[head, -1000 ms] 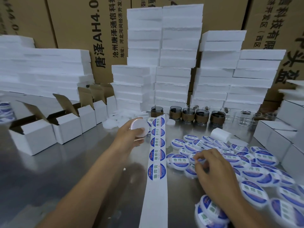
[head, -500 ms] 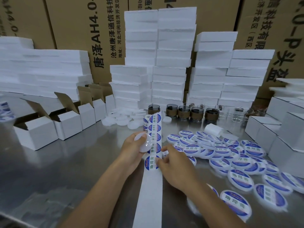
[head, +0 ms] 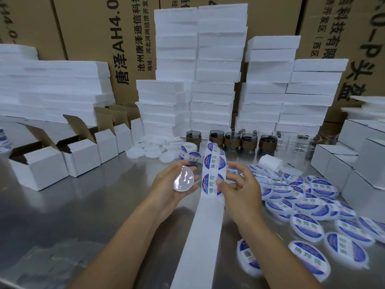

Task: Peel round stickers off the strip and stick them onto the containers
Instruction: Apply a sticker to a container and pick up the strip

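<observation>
At the centre of the table [head: 83, 205], the strip [head: 206, 226] runs near-to-far between the hands: the right hand [head: 241, 190] pinches it, thumb on the right edge of the near sticker [head: 210, 184], while the left hand [head: 166, 189], just left, grips a blank container [head: 183, 181].

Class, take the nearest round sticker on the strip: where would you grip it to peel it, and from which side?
Probably its right rim, coming from the right. The sticker nearly reaches the right margin of the strip, the thumb of the right hand sits there, and the left hand holds the container on the other side.
</observation>
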`<state>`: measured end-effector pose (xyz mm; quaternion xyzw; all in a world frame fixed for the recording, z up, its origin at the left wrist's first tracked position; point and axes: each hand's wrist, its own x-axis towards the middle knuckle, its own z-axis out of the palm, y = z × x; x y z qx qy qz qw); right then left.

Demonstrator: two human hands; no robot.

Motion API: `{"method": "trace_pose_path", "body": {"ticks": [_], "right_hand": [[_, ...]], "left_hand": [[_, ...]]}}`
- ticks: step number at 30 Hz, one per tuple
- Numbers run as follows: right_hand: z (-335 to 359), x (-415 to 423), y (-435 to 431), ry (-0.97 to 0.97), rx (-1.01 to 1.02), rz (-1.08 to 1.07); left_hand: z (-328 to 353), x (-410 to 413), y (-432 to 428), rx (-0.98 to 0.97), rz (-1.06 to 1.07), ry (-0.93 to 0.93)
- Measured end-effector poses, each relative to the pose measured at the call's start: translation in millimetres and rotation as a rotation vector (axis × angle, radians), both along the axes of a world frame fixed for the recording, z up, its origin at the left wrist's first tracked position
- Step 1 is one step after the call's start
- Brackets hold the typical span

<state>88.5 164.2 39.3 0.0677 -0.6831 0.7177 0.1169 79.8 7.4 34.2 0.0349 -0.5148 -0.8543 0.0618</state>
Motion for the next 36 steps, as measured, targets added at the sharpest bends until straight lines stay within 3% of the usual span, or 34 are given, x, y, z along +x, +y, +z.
{"method": "trace_pose_path", "body": {"ticks": [2,6,12,14,25,36], "right_hand": [[0,-1,-1,-0.002,-0.039,0.032],[-3,-2,-4,0.051,0.071,0.017],[-6,0,5,0.499,0.672,-0.226],[-7,-1,6,0.537,0.753,-0.214],[-6,0,6,0.467,0.751,-0.172],[-4,2,6,0.496,0.768,-0.15]], "left_hand": [[-1,1,4,-0.086,-0.053,-0.021],[-1,4,14,-0.305,-0.089,-0.034],[2,9,16,-0.387,-0.113,-0.021],[2,10,16,-0.382,-0.141,-0.006],[-2,9,13,-0.41,-0.236,0.071],[-3,4,16,-0.439,-0.073,0.032]]}}
